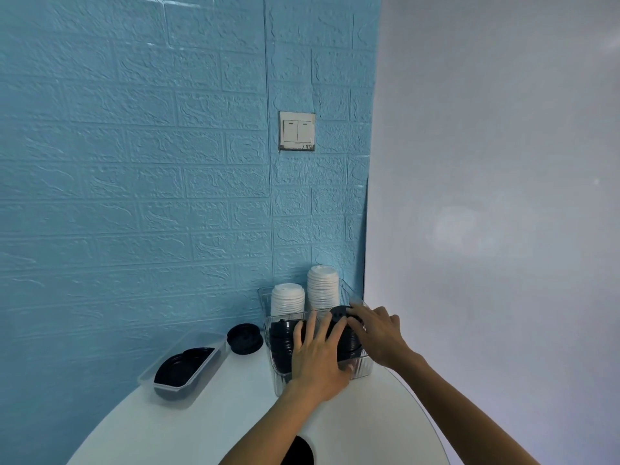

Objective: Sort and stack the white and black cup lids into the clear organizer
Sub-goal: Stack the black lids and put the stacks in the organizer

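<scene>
**Black lid held over the front of the clear organizer**

A clear organizer [364, 364] is seen at the back of a round white worktop [208, 424], close to a blue brick-patterned wall [134, 162]. Two stacks of white lids [322, 288] are stood in its rear section, the right stack taller than the left. Stacked black lids [280, 340] are seen in the front section.

The left hand [317, 360] is laid flat against the organizer's front, fingers straight and spread, nothing gripped. A single black lid [339, 313] is pinched by the fingertips of the right hand [377, 330], tilted, just above the front right stack; whether it touches that stack cannot be told.

Left of the organizer, a small pile of black lids [244, 337] is set on the worktop. Further left, more black lids are held in a shallow clear tray [157, 370]. A light switch [297, 130] is mounted on the wall.
</scene>
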Motion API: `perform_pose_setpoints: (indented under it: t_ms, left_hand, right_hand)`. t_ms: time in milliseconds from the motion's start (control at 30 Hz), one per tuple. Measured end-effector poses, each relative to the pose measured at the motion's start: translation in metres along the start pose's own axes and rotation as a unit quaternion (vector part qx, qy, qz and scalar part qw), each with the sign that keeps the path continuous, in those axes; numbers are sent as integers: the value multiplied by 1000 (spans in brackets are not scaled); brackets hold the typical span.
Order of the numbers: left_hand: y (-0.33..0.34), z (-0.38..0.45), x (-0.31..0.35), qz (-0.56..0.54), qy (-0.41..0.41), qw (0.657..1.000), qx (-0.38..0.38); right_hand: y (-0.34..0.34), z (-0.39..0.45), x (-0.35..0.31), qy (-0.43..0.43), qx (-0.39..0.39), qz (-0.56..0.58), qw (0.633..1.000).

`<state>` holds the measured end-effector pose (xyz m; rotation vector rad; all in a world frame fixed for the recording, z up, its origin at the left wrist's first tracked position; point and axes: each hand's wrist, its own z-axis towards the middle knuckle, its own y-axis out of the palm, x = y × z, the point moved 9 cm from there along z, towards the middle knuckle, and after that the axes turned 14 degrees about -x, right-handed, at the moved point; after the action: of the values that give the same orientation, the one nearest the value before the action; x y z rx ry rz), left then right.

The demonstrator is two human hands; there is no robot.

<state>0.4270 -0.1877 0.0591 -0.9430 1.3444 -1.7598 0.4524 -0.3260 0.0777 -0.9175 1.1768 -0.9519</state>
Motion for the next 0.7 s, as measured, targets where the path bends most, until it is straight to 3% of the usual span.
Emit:
perform_pose_setpoints:
  t_ms: [400,700]
  left_hand:
    - [-17,6,1,-15,11,999,-29]
    - [-10,8,1,-21,-2,999,-29]
  right_hand:
    - [-7,-3,2,25,-11,9,1000]
    - [-5,-14,-12,-19,-29,50,998]
